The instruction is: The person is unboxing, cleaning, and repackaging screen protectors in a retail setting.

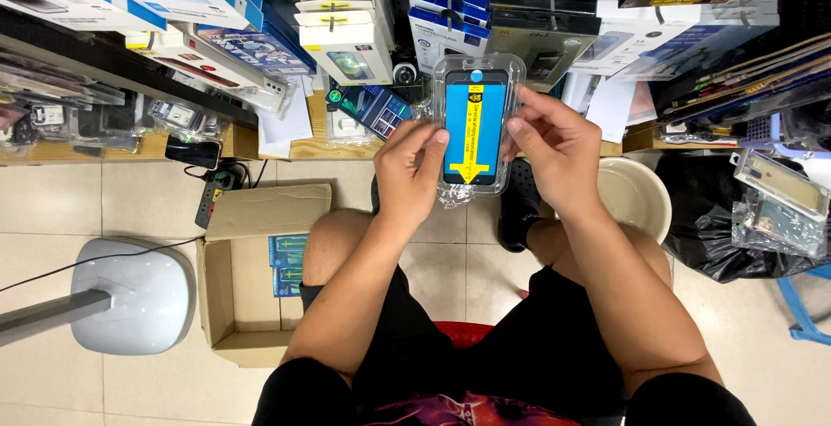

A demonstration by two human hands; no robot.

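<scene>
**Two-handed hold on a clear applicator tray, seen from above**

At upper centre of the frame, a clear plastic tray [478, 123] with a blue sheet and a yellow arrow strip on its face is held in the air above the person's knees, level and face-up, so that the face stays towards the eyes; the left hand [414, 173] is clamped on the tray's left edge, thumb on top, while the right hand [554, 145] grips the right edge, fingers closed on the rim, so neither covers the middle; crinkled clear wrap hangs, it seems, from the tray's lower end, though the view is poor there. At lower left an open cardboard box [260, 279] stands on the tiled floor just beside the left knee, within reach; stacked retail boxes [346, 36] fill the shelves along the top; a pale basin [636, 196] sits right of the knees.
</scene>
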